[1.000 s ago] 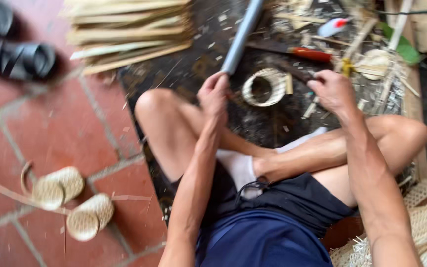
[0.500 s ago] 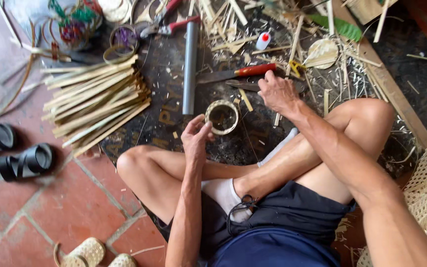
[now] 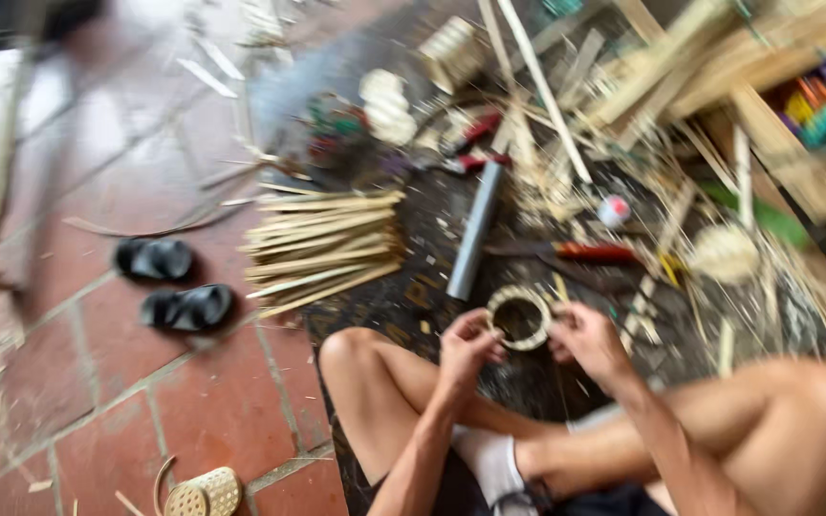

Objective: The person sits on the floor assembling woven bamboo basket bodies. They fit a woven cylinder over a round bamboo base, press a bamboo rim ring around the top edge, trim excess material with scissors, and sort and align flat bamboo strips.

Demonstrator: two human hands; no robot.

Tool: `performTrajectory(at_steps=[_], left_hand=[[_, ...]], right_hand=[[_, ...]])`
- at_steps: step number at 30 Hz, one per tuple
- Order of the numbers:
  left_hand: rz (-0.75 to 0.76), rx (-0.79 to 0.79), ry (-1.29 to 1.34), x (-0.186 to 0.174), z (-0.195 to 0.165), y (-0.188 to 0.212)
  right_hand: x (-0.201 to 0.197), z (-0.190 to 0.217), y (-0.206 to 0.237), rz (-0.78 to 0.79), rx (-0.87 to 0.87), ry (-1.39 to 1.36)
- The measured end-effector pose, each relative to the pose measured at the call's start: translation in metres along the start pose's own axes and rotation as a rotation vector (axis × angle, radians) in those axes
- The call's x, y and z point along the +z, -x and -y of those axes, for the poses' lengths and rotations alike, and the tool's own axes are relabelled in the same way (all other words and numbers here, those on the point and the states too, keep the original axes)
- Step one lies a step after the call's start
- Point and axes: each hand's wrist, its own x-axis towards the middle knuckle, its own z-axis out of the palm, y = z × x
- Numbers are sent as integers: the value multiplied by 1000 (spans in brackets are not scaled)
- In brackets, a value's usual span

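I sit cross-legged on a dark mat [image 3: 403, 296]. A small round bamboo ring [image 3: 519, 317] is between my hands in front of my knees. My left hand [image 3: 468, 346] grips its left rim with curled fingers. My right hand [image 3: 586, 339] holds its right side. The picture is blurred by head motion, so finger detail is unclear.
A grey tube [image 3: 475, 229] lies beyond the ring, beside a stack of flat bamboo strips [image 3: 322, 247]. A red-handled knife [image 3: 566, 252] lies to the right among loose splints. Two black sandals [image 3: 172, 283] sit on the red tile floor at left. Woven pieces [image 3: 205, 492] lie near my left knee.
Both hands have come together onto the bamboo ring, which earlier lay on the mat between them. My head has tilted up, showing more of the floor and clutter ahead.
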Motion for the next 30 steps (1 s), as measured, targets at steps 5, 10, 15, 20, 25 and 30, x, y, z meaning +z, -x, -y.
performTrajectory(at_steps=[5, 10, 15, 20, 25, 30], left_hand=[[8, -43, 34, -2, -7, -11], [39, -23, 21, -2, -9, -13], [65, -14, 43, -1, -14, -13], [55, -3, 28, 4, -23, -9], [20, -75, 13, 7, -31, -6], [70, -1, 38, 6, -28, -6]], right_hand=[[11, 4, -19, 28, -5, -85], [10, -10, -30, 13, 13, -116], [9, -16, -37, 9, -3, -94], [10, -11, -35, 9, -35, -74], [13, -2, -34, -14, -86, -5], [11, -2, -24, 7, -142, 58]])
